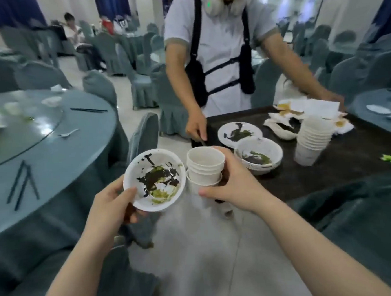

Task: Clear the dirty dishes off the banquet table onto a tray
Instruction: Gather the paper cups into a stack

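**Tray lies ahead and to my right — the cup hand is the nearer one**

I am carrying in both hands. My left hand (pixel 115 202) grips a dirty bowl (pixel 154 179) by its near rim, thumb over the edge and fingers curled beneath; the bowl is tipped a little toward me, smeared inside with dark and green leftovers. My right hand (pixel 234 184) wraps round a stack of cups (pixel 205 168), mouths upward, the stack leaning slightly left. Bowl and cups sit just beside each other, almost touching, over the bare floor between the banquet table (pixel 52 143) on my left and the dark tray (pixel 351 161) ahead.

The tray runs away from me to the right. Its near corner lies just beyond my right knuckles, so that hand reaches it first; the left must cross further. On it already rest a stack of soiled bowls (pixel 259 156), a dirty plate (pixel 239 131) and a tall stack of cups (pixel 313 138), with crumpled napkins behind — I think, since that end is blurred. Another person (pixel 218 55) stands at the far side, one hand low by the near corner. The open patch lies, I judge, right of the soiled bowls
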`<control>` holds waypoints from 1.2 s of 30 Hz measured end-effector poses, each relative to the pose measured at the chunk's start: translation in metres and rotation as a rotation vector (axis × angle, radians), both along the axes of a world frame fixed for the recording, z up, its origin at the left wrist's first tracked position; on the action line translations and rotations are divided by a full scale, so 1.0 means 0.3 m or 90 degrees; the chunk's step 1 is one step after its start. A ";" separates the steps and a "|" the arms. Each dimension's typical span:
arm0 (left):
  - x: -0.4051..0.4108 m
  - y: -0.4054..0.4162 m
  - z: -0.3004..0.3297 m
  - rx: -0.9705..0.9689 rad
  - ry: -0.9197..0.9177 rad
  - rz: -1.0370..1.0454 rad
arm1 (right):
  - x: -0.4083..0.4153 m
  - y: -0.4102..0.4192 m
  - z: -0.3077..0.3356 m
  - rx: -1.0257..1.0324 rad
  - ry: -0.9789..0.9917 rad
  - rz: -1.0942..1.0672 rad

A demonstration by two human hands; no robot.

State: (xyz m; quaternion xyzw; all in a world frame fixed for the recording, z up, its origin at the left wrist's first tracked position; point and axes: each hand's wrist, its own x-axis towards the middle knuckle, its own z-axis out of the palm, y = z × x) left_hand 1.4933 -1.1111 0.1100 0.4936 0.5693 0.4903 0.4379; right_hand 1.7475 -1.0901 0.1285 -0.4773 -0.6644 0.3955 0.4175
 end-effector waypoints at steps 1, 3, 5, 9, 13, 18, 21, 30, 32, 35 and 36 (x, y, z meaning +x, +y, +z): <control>-0.030 -0.002 0.001 0.002 -0.006 0.028 | -0.039 0.032 -0.003 0.006 0.001 0.023; -0.095 -0.006 -0.004 -0.003 -0.001 0.086 | -0.124 0.085 -0.017 0.007 0.010 0.067; -0.161 -0.014 -0.022 -0.010 -0.004 0.132 | -0.212 0.122 -0.033 0.018 0.013 0.104; -0.308 -0.021 -0.071 -0.036 -0.016 0.190 | -0.375 0.197 -0.088 -0.006 0.001 0.157; -0.489 0.010 -0.104 -0.051 -0.040 0.251 | -0.590 0.330 -0.111 -0.021 -0.005 0.212; -0.679 0.106 -0.107 -0.077 -0.056 0.317 | -0.837 0.491 -0.139 -0.037 -0.027 0.246; -0.781 0.170 -0.103 -0.081 -0.035 0.343 | -0.939 0.599 -0.123 -0.037 -0.005 0.272; -0.936 0.521 -0.096 -0.084 -0.014 0.408 | -1.109 1.081 -0.100 -0.031 -0.015 0.317; -0.954 0.614 -0.097 -0.087 -0.028 0.429 | -1.104 1.221 -0.112 -0.005 -0.033 0.324; -0.981 0.755 -0.093 -0.101 -0.028 0.468 | -1.100 1.432 -0.144 -0.013 -0.001 0.326; -0.982 0.793 -0.090 -0.103 -0.032 0.475 | -1.101 1.486 -0.156 -0.017 0.006 0.328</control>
